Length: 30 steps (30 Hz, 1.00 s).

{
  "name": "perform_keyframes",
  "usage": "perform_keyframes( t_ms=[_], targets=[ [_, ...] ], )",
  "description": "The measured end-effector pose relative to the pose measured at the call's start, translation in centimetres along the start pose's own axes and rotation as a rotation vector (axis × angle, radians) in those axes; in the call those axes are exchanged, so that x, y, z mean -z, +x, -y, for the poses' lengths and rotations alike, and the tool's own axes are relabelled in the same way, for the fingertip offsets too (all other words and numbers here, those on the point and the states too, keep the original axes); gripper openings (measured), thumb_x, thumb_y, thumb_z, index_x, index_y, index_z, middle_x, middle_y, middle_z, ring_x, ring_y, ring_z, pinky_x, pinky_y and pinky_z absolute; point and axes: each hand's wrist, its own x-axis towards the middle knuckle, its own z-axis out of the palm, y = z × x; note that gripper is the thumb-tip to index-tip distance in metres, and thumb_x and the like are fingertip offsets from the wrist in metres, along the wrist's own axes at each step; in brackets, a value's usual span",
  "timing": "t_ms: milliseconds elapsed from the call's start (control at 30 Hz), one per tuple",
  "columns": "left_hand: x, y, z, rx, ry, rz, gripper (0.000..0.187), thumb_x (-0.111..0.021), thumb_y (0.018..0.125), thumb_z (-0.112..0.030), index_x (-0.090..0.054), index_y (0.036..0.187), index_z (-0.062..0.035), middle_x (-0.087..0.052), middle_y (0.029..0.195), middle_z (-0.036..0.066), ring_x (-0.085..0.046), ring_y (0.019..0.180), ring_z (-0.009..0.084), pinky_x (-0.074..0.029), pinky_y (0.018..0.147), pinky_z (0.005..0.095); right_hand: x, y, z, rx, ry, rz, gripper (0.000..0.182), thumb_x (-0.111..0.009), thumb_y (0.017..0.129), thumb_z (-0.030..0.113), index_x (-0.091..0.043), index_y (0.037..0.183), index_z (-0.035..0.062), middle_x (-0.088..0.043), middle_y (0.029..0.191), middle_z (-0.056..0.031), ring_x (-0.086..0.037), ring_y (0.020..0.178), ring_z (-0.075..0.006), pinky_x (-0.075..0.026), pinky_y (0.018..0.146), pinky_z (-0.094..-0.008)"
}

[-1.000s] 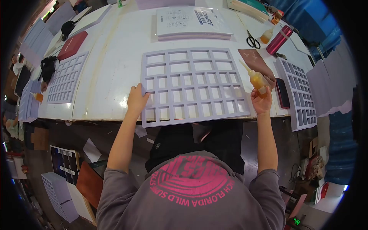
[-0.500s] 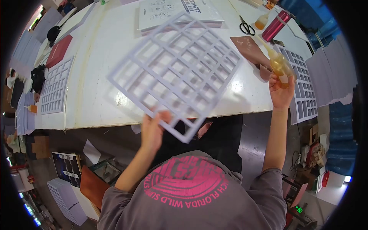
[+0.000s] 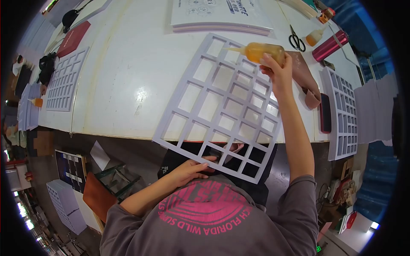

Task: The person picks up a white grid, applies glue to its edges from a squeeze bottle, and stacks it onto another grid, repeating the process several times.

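Note:
A pale grey lattice frame with rectangular openings lies across the table's near edge, its near end jutting over my lap. My left hand grips that near border, thumb on top and fingers partly hidden beneath. My right hand is wrapped round a squeeze bottle of amber liquid. The bottle is tipped on its side over the frame's far end, its thin nozzle pointing left above the bars.
A wrapped stack of printed sheets lies beyond the frame. To the right are scissors, another amber bottle, a red flask, a brown folded piece, a phone and stacked lattices. Another lattice lies left.
The lattice frame has come down from a raised, tilted position and turned. My right hand has brought the bottle leftward over it and tipped it sideways. The camera view has shifted slightly.

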Motion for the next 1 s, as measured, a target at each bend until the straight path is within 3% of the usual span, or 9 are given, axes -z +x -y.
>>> perform_keyframes(
  t_ms=[133, 233, 367, 467, 600, 800, 933, 1000],
  targets=[
    [0.2, -0.3, 0.0, -0.060, 0.000, 0.034, 0.045, -0.052, 0.092, -0.026, -0.045, 0.128, -0.0001, -0.052, 0.123, 0.011, -0.049, 0.113, 0.0179, -0.042, 0.090, 0.0315, -2.6, 3.5, -2.4, 0.004, -0.011, -0.016, 0.066, -0.076, 0.072, 0.024, -0.034, 0.116, -0.0034, -0.057, 0.093, -0.0162, -0.060, 0.061, -0.0177, -0.049, 0.053, -0.0236],
    [0.3, -0.3, -0.1, -0.095, 0.010, 0.043, 0.041, -0.053, 0.092, -0.025, -0.048, 0.127, -0.0038, -0.055, 0.119, 0.006, -0.050, 0.111, 0.0137, -0.043, 0.087, 0.0289, -4.1, 5.7, -3.3, -0.015, -0.026, -0.022, 0.068, -0.077, 0.070, 0.025, -0.035, 0.114, -0.0043, -0.058, 0.090, -0.0165, -0.061, 0.060, -0.0176, -0.049, 0.052, -0.0233],
    [0.9, -0.1, -0.2, -0.089, 0.054, 0.028, 0.040, -0.054, 0.091, -0.022, -0.050, 0.125, -0.0025, -0.054, 0.122, 0.007, -0.049, 0.112, 0.0149, -0.043, 0.088, 0.0291, -5.4, 7.6, -4.6, 0.022, -0.050, -0.065, 0.060, -0.076, 0.070, 0.026, -0.039, 0.107, -0.0037, -0.058, 0.087, -0.0161, -0.061, 0.057, -0.0171, -0.048, 0.049, -0.0233],
    [1.3, -0.2, -0.2, -0.082, 0.061, 0.020, 0.038, -0.054, 0.091, -0.021, -0.050, 0.124, -0.0014, -0.052, 0.124, 0.008, -0.049, 0.113, 0.0155, -0.044, 0.088, 0.0290, -5.5, 7.6, -5.2, 0.049, -0.056, -0.104, 0.058, -0.076, 0.071, 0.025, -0.039, 0.106, -0.0034, -0.058, 0.086, -0.0160, -0.061, 0.056, -0.0171, -0.049, 0.049, -0.0239],
    [2.1, 0.4, -0.2, -0.065, 0.080, 0.049, 0.037, -0.059, 0.088, -0.022, -0.055, 0.121, -0.0036, -0.053, 0.124, 0.006, -0.050, 0.109, 0.0141, -0.044, 0.083, 0.0263, -4.5, 5.5, -4.4, -0.118, -0.080, 0.060, 0.059, -0.076, 0.071, 0.024, -0.039, 0.107, -0.0035, -0.058, 0.087, -0.0163, -0.061, 0.057, -0.0174, -0.050, 0.051, -0.0241],
    [2.1, 0.7, -0.5, -0.052, 0.033, 0.060, 0.037, -0.061, 0.086, -0.018, -0.055, 0.119, -0.0024, -0.053, 0.122, 0.007, -0.052, 0.102, 0.0116, -0.045, 0.079, 0.0245, -5.5, 6.5, -5.0, 0.034, -0.041, -0.075, 0.061, -0.075, 0.072, 0.023, -0.036, 0.110, -0.0034, -0.056, 0.090, -0.0166, -0.062, 0.061, -0.0184, -0.052, 0.054, -0.0248],
    [2.1, 0.5, -0.4, -0.064, 0.037, 0.052, 0.040, -0.058, 0.089, -0.018, -0.050, 0.123, 0.0006, -0.049, 0.126, 0.010, -0.048, 0.112, 0.0166, -0.046, 0.086, 0.0297, -4.7, 6.7, -5.5, -0.010, 0.001, -0.050, 0.061, -0.075, 0.073, 0.023, -0.034, 0.111, -0.0030, -0.056, 0.091, -0.0166, -0.062, 0.062, -0.0187, -0.053, 0.055, -0.0255],
    [1.8, 0.4, -0.3, -0.087, 0.018, 0.028, 0.040, -0.060, 0.087, -0.017, -0.051, 0.123, -0.0014, -0.052, 0.123, 0.007, -0.051, 0.104, 0.0128, -0.046, 0.081, 0.0259, -4.3, 5.8, -5.3, -0.072, 0.012, -0.005, 0.060, -0.074, 0.073, 0.022, -0.035, 0.110, -0.0027, -0.056, 0.091, -0.0169, -0.062, 0.061, -0.0192, -0.052, 0.055, -0.0256]
  ],
)
